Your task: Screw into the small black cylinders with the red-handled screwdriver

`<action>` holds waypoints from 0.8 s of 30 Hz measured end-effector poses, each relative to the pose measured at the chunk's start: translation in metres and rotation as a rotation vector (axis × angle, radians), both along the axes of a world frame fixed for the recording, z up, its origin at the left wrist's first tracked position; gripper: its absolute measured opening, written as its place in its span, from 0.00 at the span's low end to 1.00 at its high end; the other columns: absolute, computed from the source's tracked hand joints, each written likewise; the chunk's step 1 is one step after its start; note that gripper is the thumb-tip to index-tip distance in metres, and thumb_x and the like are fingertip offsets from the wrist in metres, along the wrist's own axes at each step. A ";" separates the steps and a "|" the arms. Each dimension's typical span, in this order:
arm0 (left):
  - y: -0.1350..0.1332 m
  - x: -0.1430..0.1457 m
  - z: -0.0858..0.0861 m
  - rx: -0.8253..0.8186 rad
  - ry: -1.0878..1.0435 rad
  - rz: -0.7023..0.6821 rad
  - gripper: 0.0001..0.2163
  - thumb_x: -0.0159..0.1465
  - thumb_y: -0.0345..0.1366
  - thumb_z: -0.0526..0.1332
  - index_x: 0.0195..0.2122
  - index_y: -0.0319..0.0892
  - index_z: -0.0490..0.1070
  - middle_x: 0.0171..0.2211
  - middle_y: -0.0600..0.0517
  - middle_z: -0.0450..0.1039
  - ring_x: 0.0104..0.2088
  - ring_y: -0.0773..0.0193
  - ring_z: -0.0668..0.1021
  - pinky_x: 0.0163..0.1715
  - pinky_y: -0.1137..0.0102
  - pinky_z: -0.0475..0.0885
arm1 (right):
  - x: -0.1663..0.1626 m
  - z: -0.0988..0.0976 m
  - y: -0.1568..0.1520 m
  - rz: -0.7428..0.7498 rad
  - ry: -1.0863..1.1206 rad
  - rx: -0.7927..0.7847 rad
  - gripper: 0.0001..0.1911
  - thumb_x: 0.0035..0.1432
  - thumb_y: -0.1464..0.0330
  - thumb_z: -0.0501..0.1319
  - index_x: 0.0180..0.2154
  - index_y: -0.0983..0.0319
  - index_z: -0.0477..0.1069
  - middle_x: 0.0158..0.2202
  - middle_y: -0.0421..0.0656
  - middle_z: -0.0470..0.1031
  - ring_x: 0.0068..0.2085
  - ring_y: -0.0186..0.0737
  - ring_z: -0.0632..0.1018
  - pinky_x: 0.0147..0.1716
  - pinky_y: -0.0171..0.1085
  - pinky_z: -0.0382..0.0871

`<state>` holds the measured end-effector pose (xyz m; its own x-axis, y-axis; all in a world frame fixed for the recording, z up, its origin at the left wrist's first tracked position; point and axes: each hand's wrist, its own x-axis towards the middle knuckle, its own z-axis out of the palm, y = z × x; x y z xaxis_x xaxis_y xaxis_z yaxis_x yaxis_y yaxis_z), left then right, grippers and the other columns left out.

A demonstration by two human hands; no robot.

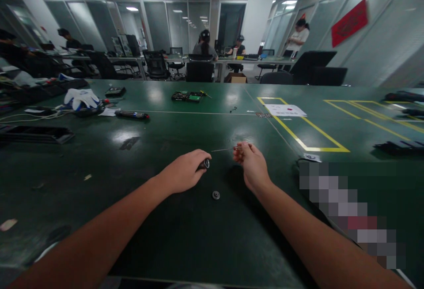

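My left hand (185,170) is closed around a small dark cylindrical handle (204,164) whose round open end shows past my fingers. My right hand (252,163) pinches a thin metal rod (222,150) that points left toward the handle; rod and handle are apart. Both hands hover just above the green table (165,139). A small round dark cap (216,195) lies on the table between my wrists, below the hands.
White gloves (81,98), cables and a dark pen-like tool (131,114) lie at the far left. A circuit board (187,96) sits at the far centre. Yellow tape boxes and a white sheet (285,110) mark the right. Dark trays (33,133) lie left. Several people work at desks behind.
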<state>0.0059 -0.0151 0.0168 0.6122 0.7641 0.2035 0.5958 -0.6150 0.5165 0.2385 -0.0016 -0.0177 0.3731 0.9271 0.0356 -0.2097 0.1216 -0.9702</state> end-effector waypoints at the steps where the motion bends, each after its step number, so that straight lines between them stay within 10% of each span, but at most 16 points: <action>1: -0.004 0.001 0.005 -0.014 0.030 -0.029 0.15 0.68 0.33 0.59 0.56 0.43 0.72 0.53 0.45 0.73 0.52 0.52 0.76 0.54 0.58 0.70 | -0.001 0.000 0.000 0.002 0.001 -0.003 0.15 0.56 0.54 0.67 0.34 0.59 0.74 0.27 0.40 0.76 0.27 0.37 0.75 0.29 0.38 0.71; 16: -0.029 0.024 0.003 -0.104 0.256 -0.206 0.08 0.63 0.41 0.66 0.42 0.47 0.77 0.37 0.49 0.78 0.36 0.54 0.78 0.33 0.66 0.66 | -0.002 0.000 -0.003 0.046 -0.005 0.016 0.17 0.57 0.52 0.67 0.35 0.59 0.74 0.28 0.40 0.75 0.27 0.37 0.75 0.29 0.38 0.71; 24: -0.018 0.006 0.015 -0.273 0.024 -0.008 0.10 0.63 0.43 0.64 0.42 0.45 0.74 0.37 0.50 0.76 0.36 0.58 0.77 0.34 0.67 0.66 | -0.001 0.001 -0.002 0.037 -0.002 0.003 0.16 0.58 0.53 0.67 0.34 0.59 0.75 0.27 0.40 0.76 0.27 0.37 0.75 0.29 0.38 0.71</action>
